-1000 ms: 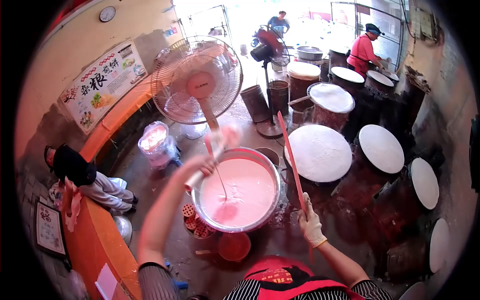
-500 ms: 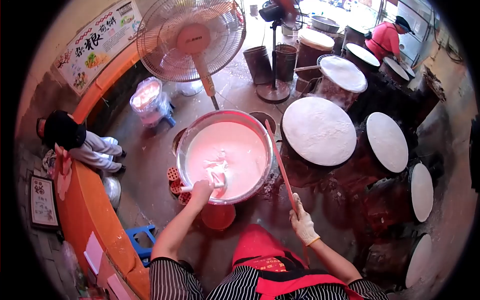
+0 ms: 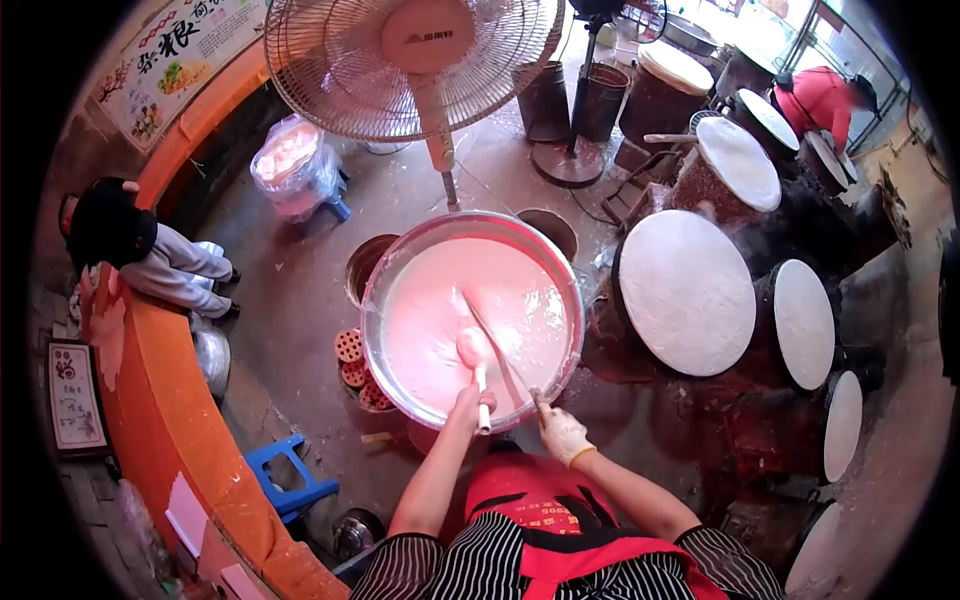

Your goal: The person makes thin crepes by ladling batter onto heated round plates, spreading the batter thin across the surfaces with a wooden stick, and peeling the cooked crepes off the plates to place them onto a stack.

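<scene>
A wide metal basin (image 3: 571, 375) in front of me holds pale, thick batter (image 3: 430, 290), tinted pink by the light. My bare left hand (image 3: 468, 408) is wrapped around the white handle of a ladle (image 3: 474, 347), whose batter-coated head lies at the batter's surface. In a white work glove, my right hand (image 3: 563, 430) grips a long flat stick (image 3: 487, 328) at the basin's near right rim. The stick slants over the basin, its far end in the batter beside the ladle head.
A large griddle covered with a white round sheet (image 3: 686, 292) stands right of the basin, with several more along that side. A pedestal fan (image 3: 428, 40) rises behind. Honeycomb briquettes (image 3: 352, 362) and a blue stool (image 3: 288, 478) lie left. Two other people are farther off.
My right hand has swung the stick from beside the basin into the batter. My left hand has moved right with the ladle, its handle now pointing toward me. The view has shifted.
</scene>
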Tool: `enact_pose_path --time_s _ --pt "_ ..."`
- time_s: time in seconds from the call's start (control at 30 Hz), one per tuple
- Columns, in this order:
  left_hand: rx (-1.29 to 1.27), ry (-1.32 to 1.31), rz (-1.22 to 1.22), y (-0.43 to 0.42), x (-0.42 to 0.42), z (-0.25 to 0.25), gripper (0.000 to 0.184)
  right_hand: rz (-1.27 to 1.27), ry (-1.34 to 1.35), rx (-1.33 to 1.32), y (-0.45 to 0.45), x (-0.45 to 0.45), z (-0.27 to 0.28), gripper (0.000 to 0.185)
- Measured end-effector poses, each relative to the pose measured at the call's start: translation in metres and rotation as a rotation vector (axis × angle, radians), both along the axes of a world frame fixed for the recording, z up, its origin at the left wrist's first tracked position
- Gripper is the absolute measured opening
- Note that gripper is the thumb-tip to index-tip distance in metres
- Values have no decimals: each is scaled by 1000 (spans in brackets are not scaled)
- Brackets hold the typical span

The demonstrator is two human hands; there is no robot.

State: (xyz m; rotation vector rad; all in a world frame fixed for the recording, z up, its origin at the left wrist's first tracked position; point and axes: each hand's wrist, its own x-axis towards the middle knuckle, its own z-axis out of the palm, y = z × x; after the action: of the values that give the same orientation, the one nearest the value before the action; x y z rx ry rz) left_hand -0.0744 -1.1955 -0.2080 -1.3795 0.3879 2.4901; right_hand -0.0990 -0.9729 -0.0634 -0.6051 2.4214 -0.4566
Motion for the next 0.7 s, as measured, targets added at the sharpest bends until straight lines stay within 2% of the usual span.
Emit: enact_pose_path --time_s 0.03,0.13,0.27,0.3,0.47,0.57,0.7 --pt "390 78 210 1 -11 19 13 -3 -31 7 1 1 -2 58" --pt "445 161 274 21 -30 99 14 -28 11 22 13 12 19 60" --pt "416 336 375 34 -41 189 15 0 101 -81 33 12 48 63" --pt "376 347 414 38 -41 210 10 8 125 -132 41 14 53 63" --pt "370 539 456 53 -26 337 25 71 271 -489 61 9 102 61" --pt "248 713 384 57 -13 416 26 114 290 -546 68 -2 133 59" --pt "0 759 173 42 1 528 26 163 448 -615 73 -24 199 56"
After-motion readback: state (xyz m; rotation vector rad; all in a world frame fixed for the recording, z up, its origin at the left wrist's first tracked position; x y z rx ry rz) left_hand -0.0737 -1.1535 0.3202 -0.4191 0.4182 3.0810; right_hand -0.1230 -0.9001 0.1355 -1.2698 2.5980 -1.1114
